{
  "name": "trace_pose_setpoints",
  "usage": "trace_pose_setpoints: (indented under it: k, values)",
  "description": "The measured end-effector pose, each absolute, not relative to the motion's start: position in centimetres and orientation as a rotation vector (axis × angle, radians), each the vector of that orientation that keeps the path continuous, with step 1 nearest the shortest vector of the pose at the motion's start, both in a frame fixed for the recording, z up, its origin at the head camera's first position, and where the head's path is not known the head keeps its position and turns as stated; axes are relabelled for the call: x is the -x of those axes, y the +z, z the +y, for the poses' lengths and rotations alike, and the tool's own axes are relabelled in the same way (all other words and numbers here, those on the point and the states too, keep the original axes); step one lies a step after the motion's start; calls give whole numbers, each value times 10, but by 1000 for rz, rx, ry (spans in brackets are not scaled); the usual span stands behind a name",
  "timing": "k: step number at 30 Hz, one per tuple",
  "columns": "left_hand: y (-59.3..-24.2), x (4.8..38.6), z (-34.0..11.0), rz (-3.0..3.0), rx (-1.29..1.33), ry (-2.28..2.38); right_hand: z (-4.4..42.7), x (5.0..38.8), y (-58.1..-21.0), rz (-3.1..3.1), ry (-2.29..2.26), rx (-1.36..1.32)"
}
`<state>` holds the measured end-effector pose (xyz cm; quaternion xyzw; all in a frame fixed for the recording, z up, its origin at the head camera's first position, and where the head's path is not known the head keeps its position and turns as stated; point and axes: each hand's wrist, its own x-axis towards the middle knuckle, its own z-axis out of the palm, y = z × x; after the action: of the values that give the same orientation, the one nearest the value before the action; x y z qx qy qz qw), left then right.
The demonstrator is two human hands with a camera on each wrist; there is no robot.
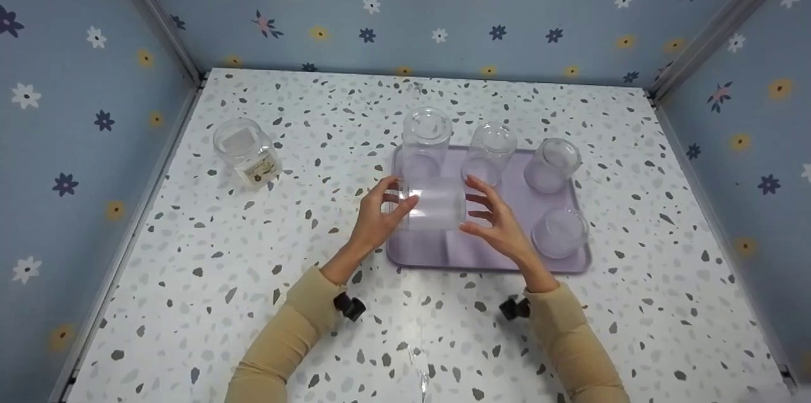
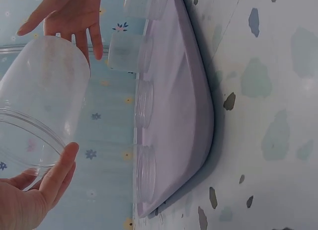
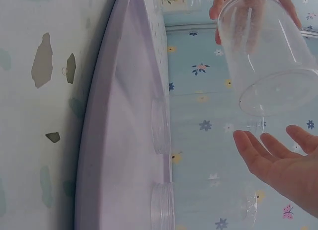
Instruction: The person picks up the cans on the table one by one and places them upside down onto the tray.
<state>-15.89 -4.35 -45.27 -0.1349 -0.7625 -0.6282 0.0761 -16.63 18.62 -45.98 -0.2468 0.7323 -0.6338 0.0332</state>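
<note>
A clear plastic jar (image 1: 436, 206) lies on its side in the air over the purple tray. My left hand (image 1: 378, 218) grips its rim end, thumb on the near side and fingers round the far side. Facing the jar's base, my right hand (image 1: 500, 225) has its fingers spread. In the right wrist view, a small gap shows between the right fingers (image 3: 271, 153) and the jar's round base. The left wrist view shows the ringed neck of the jar (image 2: 49, 81) beside the left hand (image 2: 30, 202).
Several clear jars stand on the purple tray (image 1: 469, 258): a tall one (image 1: 427, 130) and a medium one (image 1: 491, 149) at the back, shorter ones (image 1: 552, 165) at the right. A labelled clear jar (image 1: 247, 153) stands at the table's left. Flower-patterned panels (image 1: 405, 10) enclose the table.
</note>
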Motion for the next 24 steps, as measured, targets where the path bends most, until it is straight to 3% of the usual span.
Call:
trace_pose_setpoints:
  k: [24]
  values:
    - [-458,155,-34,-2215,527,-2025,186,167,-480,2099,-2091,765]
